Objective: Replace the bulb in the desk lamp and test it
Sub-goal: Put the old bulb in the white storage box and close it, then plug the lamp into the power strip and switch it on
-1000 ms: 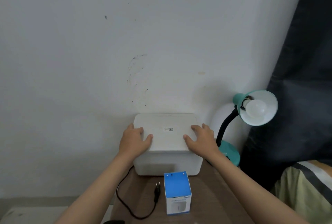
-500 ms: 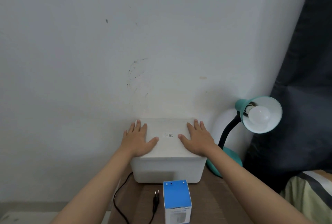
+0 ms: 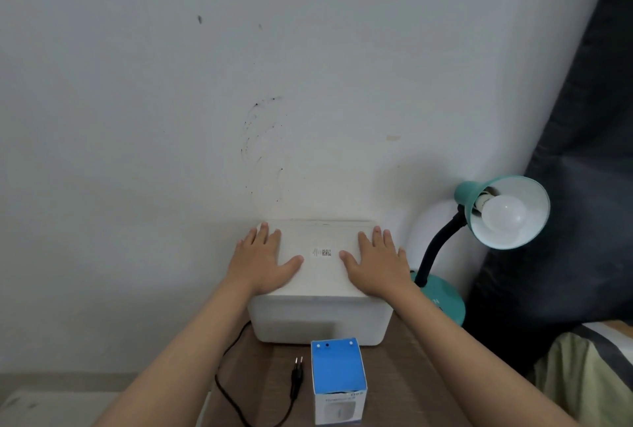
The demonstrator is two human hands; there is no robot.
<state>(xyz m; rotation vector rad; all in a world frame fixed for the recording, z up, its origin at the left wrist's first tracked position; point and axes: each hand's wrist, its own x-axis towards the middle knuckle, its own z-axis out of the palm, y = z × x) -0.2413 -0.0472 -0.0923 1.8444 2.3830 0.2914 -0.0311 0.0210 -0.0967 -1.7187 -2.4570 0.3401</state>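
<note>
A teal desk lamp [image 3: 442, 300] stands at the right on a brown table, its black gooseneck bent up to a shade that faces me. A white bulb [image 3: 503, 217] sits in the shade, unlit. A blue-topped bulb box [image 3: 337, 378] stands upright at the table's near edge. The lamp's black plug [image 3: 296, 375] lies loose on the table beside the box, its cord curling left. My left hand [image 3: 262, 262] and my right hand [image 3: 376, 265] lie flat, fingers spread, on the lid of a white plastic bin [image 3: 322, 317]. Neither hand holds anything.
The white bin stands against a pale wall [image 3: 239, 84] at the table's back. A dark curtain [image 3: 565, 221] hangs at the right behind the lamp. Striped bedding [image 3: 589, 368] shows at the lower right. The brown table top [image 3: 404, 375] carries the box and plug.
Both hands slid from gripping the lid's front corners to lying flat on top of it with fingers spread. The view shifted slightly.
</note>
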